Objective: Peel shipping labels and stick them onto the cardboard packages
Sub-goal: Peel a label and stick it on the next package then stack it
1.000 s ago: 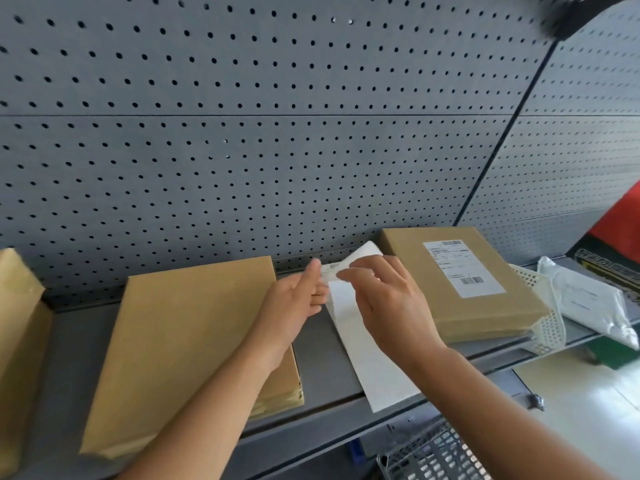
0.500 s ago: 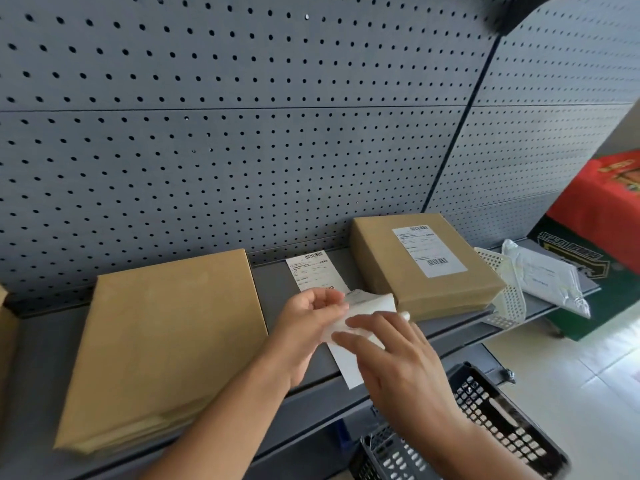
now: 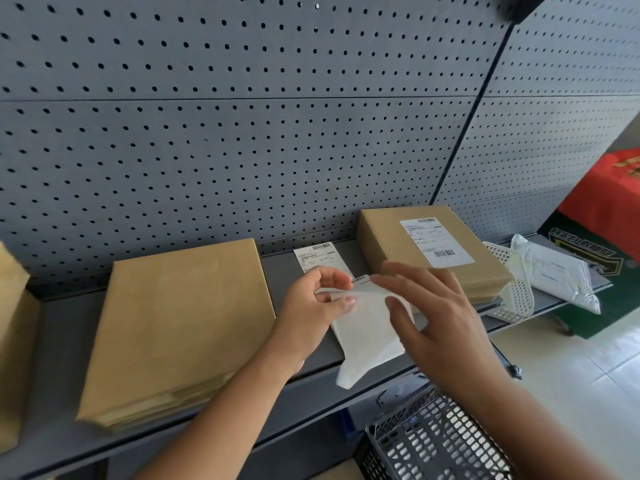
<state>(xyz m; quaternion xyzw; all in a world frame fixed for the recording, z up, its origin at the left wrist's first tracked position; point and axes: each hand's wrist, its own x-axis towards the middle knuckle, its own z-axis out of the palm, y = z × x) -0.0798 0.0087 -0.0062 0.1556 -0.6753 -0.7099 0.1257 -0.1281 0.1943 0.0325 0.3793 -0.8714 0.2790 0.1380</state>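
My left hand (image 3: 317, 306) pinches the top edge of a white backing sheet (image 3: 370, 336) that hangs over the front of the grey shelf (image 3: 69, 341). My right hand (image 3: 433, 323) hovers over the sheet with fingers spread, holding nothing. A printed shipping label (image 3: 317, 256) lies flat on the shelf just behind my left hand. To the left lies a plain cardboard package (image 3: 180, 323) with no label. To the right, another cardboard package (image 3: 426, 251) carries a stuck label (image 3: 434, 240).
A grey pegboard wall (image 3: 242, 133) backs the shelf. A white mesh tray (image 3: 512, 289) and a white plastic mailer (image 3: 554, 275) sit at the shelf's right end. A dark wire basket (image 3: 436, 441) stands below the shelf. A brown paper bag (image 3: 14, 341) is at far left.
The label came off the backing sheet and now lies on the shelf. My left hand kept the backing sheet and lowered it; my right hand let go and spread its fingers.
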